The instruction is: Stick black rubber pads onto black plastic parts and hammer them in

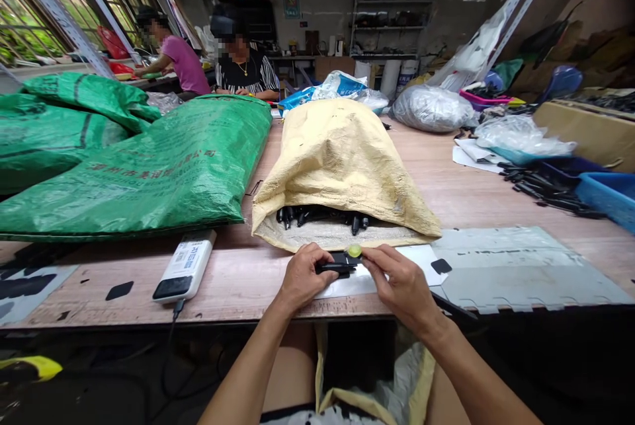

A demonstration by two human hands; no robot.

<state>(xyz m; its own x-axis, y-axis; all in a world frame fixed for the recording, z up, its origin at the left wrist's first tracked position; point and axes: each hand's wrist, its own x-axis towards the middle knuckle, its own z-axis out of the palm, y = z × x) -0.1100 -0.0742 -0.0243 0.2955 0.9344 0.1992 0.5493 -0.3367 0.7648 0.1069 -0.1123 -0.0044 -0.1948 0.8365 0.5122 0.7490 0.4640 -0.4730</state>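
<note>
Near the table's front edge, my left hand (pixel 308 276) is closed on a black pen-like piece (pixel 337 267), which points to the right. My right hand (pixel 401 283) pinches at a small round yellow-green piece (pixel 354 251) beside the black piece's right end. Both hands are over a white sheet (pixel 419 260) with dark patches on it. Just behind them lies a yellow woven sack (pixel 342 154), its mouth facing me, with several black pieces (pixel 297 215) showing inside.
Green sacks (pixel 198 160) fill the left side; a white power bank (pixel 186 266) with a cable lies before them. Blue bins (pixel 608 197) and loose black parts (pixel 540 190) are at right. An open sack (pixel 426 379) hangs below the edge. Two people sit behind.
</note>
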